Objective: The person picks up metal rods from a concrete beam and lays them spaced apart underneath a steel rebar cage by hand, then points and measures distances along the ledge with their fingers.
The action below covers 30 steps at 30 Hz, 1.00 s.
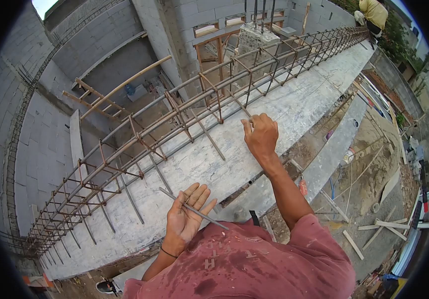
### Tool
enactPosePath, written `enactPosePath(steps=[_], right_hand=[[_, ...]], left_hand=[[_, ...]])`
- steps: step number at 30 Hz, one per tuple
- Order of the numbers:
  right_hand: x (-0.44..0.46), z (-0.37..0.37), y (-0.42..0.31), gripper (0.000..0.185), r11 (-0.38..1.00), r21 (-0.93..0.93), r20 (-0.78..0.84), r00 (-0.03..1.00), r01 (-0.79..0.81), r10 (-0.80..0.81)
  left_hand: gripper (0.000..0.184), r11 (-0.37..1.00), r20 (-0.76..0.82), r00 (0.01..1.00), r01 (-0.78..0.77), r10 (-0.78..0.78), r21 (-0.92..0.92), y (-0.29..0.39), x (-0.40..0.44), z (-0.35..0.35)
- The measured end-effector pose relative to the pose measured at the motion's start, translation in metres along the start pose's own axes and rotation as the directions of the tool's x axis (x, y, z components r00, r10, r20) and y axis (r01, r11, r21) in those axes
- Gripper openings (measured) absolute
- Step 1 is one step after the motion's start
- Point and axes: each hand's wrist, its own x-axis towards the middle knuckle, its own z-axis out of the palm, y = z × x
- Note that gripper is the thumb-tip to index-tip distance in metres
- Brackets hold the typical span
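Note:
My left hand [187, 217] is palm up in front of my shirt, fingers partly spread. A short steel rod [202, 216] lies slantwise across it, held under the thumb. My right hand [263, 133] is closed, fingertips pinched at the near end of another short rod [238, 103] that slopes into the rebar cage [174, 102]; the grip itself is partly hidden. The long cage of rusty bars and square stirrups runs along the pale, dusty board [204, 159]. Several more short rods, one of them a loose-ended rod [209, 137], stick out from beneath the cage toward me.
A co-worker [374, 17] is at the cage's far end, upper right. Behind the cage are block walls [50, 119], a bamboo ladder [107, 99] and a concrete column [257, 42] with upright bars. Well below on the right lie planks [354, 244] and debris.

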Motion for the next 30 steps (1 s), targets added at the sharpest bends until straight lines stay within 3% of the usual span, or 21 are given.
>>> enactPosePath(steps=[2,3,5,8,10,13,15,17,19,23,26,30], right_hand=[[-0.033,-0.039,-0.044,0.019,0.93,0.366,0.148,0.989,-0.033,-0.024],[-0.049,-0.061,-0.067,0.019,0.827,0.533,0.383,0.922,-0.177,-0.049],[-0.084,-0.071,-0.087,0.017,0.679,0.721,0.487,0.799,-0.138,-0.354],[-0.119,-0.073,-0.104,0.017,0.695,0.693,0.565,0.741,-0.188,-0.363],[-0.13,-0.066,-0.103,0.015,0.7,0.682,0.506,0.827,-0.211,-0.244],[-0.12,-0.076,-0.077,0.011,0.704,0.672,0.492,0.85,-0.231,-0.19],[-0.102,-0.092,-0.043,0.008,0.764,0.552,0.482,0.875,-0.334,0.034],[-0.081,-0.097,0.006,0.01,0.872,0.377,0.275,0.937,-0.312,0.217],[-0.049,-0.102,0.054,0.012,0.9,0.126,0.226,0.896,-0.417,0.383],[0.025,-0.064,0.128,0.019,0.918,-0.147,0.116,0.915,-0.369,0.387],[0.072,-0.02,0.159,0.022,0.915,-0.182,0.137,0.912,-0.361,0.387],[0.097,0.019,0.168,0.022,0.943,-0.253,0.126,0.959,-0.216,0.254]], left_hand=[[0.055,0.997,-0.09,0.994,-0.054,0.059,0.058,-0.001,0.004,0.008],[0.058,0.994,-0.022,0.996,-0.08,0.082,0.073,0.0,0.007,0.008],[0.062,0.992,0.05,0.994,-0.097,0.093,0.086,-0.002,0.015,0.012],[0.064,0.981,0.127,0.987,-0.121,0.102,0.152,-0.011,0.024,0.02],[0.066,0.978,0.133,0.988,-0.098,0.074,0.184,-0.014,0.028,0.025],[0.072,0.959,0.152,0.988,-0.058,0.016,0.276,-0.021,0.028,0.033],[0.076,0.941,0.168,0.986,-0.039,-0.019,0.335,-0.019,0.025,0.041],[0.09,0.926,0.214,0.976,-0.042,-0.042,0.374,-0.016,0.022,0.05],[0.086,0.933,0.228,0.972,-0.04,-0.047,0.359,-0.013,0.024,0.042],[0.077,0.946,0.205,0.975,0.013,-0.083,0.324,-0.019,0.026,0.037],[0.07,0.943,0.235,0.967,0.012,-0.095,0.334,-0.021,0.022,0.037],[0.066,0.944,0.206,0.978,-0.034,-0.037,0.328,-0.02,0.013,0.03]])
